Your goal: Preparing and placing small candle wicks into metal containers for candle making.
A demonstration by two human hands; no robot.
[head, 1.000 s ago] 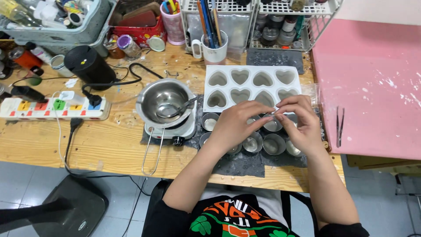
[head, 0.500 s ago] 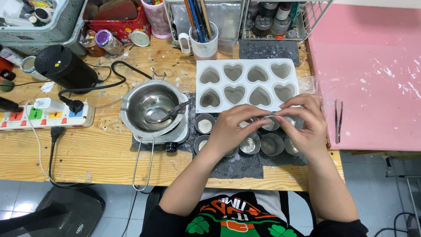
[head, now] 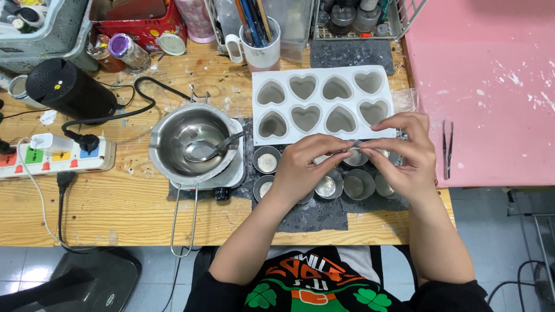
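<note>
My left hand (head: 305,164) and my right hand (head: 404,153) meet over a group of small round metal tins (head: 358,185) on a dark mat (head: 312,216). Their fingertips pinch something small above one tin (head: 354,156); what it is stays hidden. Two tins on the left (head: 267,160) hold pale wax. Just behind the hands lies a white silicone mould (head: 324,104) with heart-shaped cavities.
A steel bowl with a spoon (head: 193,144) sits on a small hot plate to the left. A power strip (head: 55,156), a black cylinder (head: 69,89), a mug of tools (head: 260,40), and baskets line the wooden table. Tweezers (head: 447,147) lie on a pink board.
The view has shifted to the right and slightly down. My hands stay over the tins, fingertips still together, with only small finger movements.
</note>
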